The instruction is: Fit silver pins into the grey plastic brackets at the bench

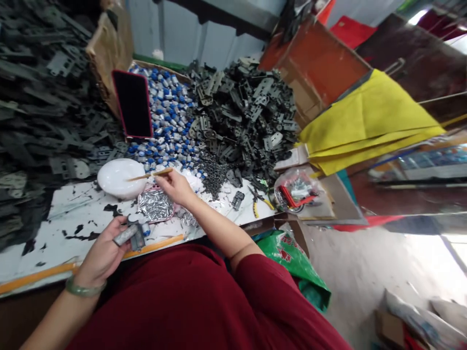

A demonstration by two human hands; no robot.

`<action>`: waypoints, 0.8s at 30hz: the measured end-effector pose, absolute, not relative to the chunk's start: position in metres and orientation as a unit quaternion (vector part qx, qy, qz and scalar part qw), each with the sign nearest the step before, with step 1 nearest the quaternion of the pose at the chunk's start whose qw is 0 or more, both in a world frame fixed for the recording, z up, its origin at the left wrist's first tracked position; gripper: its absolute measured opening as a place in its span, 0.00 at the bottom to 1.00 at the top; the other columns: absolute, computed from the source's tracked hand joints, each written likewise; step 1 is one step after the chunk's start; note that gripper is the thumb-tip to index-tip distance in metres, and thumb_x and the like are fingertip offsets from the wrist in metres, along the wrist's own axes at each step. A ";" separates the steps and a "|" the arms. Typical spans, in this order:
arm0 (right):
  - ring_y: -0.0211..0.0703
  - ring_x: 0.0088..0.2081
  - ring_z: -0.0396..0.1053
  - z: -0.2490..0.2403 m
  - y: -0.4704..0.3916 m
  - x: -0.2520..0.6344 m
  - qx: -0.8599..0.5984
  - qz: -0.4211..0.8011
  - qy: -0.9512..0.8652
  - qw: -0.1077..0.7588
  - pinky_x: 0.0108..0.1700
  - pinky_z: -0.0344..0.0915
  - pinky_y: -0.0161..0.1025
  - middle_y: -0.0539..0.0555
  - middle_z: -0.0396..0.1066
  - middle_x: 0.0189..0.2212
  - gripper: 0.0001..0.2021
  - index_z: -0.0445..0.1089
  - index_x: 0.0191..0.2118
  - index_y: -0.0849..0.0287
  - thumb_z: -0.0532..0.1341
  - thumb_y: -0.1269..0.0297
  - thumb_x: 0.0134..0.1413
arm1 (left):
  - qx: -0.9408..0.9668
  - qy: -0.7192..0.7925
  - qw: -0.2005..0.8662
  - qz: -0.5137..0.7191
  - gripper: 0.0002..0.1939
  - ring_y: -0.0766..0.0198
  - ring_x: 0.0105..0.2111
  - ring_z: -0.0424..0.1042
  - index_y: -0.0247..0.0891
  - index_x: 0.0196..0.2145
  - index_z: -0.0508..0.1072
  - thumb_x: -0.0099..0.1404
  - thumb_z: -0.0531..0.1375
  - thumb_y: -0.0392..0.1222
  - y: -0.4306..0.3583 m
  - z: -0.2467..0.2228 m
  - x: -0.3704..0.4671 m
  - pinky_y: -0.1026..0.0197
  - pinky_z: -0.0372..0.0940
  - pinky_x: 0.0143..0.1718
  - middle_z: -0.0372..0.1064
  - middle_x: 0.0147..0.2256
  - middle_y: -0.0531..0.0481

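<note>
My left hand (105,248) is closed around a grey plastic part assembly (134,235), with a small blue-and-silver piece at its right side. In my right hand (174,187) a thin wooden stick (156,173) is pinched, its pointed tip over the white bowl (109,181). The bowl's contents look white. Below my right hand sits a pink-rimmed tray (156,206) full of small metal pins. Beyond it spreads a heap of blue-and-silver motors (170,114). A tiny dark heap of small pieces (215,175) lies to the right.
Dark plastic parts pile up at the left (54,97) and at the back (248,112). A phone with a pink edge (133,104) stands upright. Yellow-handled pliers (256,204) and a bag with a red item (297,189) lie at the right. Yellow cloth (368,121) hangs beyond.
</note>
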State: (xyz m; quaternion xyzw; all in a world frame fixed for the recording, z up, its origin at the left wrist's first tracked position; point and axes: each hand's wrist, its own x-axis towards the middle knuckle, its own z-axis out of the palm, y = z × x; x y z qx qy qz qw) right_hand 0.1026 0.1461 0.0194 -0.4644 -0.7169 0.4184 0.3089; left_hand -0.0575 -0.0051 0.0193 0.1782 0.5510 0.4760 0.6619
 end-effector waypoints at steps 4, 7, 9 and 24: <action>0.36 0.29 0.65 0.008 0.114 0.170 -0.533 0.330 -0.741 0.241 0.34 0.59 0.33 0.48 0.68 0.26 0.07 0.67 0.31 0.57 0.61 0.59 0.53 | 0.177 0.559 0.661 0.468 0.17 0.68 0.24 0.66 0.43 0.33 0.68 0.47 0.70 0.40 -0.008 0.021 -0.059 0.68 0.64 0.25 0.70 0.24 0.59; 0.39 0.31 0.65 0.000 0.091 0.236 -0.654 0.222 -0.697 0.193 0.34 0.59 0.35 0.50 0.69 0.29 0.05 0.67 0.32 0.57 0.60 0.61 0.51 | 0.180 0.550 0.671 0.464 0.17 0.69 0.23 0.66 0.42 0.33 0.68 0.48 0.70 0.40 -0.005 0.020 -0.060 0.68 0.64 0.25 0.70 0.24 0.59; 0.43 0.34 0.66 -0.006 0.081 0.271 -0.730 0.151 -0.641 0.183 0.35 0.60 0.38 0.54 0.69 0.35 0.11 0.68 0.37 0.57 0.62 0.59 0.48 | 0.187 0.543 0.674 0.465 0.17 0.68 0.23 0.66 0.41 0.34 0.68 0.47 0.70 0.40 -0.002 0.019 -0.056 0.68 0.64 0.24 0.71 0.24 0.58; 0.33 0.18 0.59 -0.012 0.075 0.280 -0.581 0.550 -0.304 0.517 0.20 0.57 0.32 0.48 0.70 0.25 0.14 0.60 0.29 0.55 0.61 0.51 0.45 | 0.165 0.494 0.710 0.473 0.17 0.70 0.21 0.66 0.36 0.35 0.68 0.48 0.69 0.40 0.001 0.013 -0.022 0.69 0.64 0.22 0.68 0.25 0.55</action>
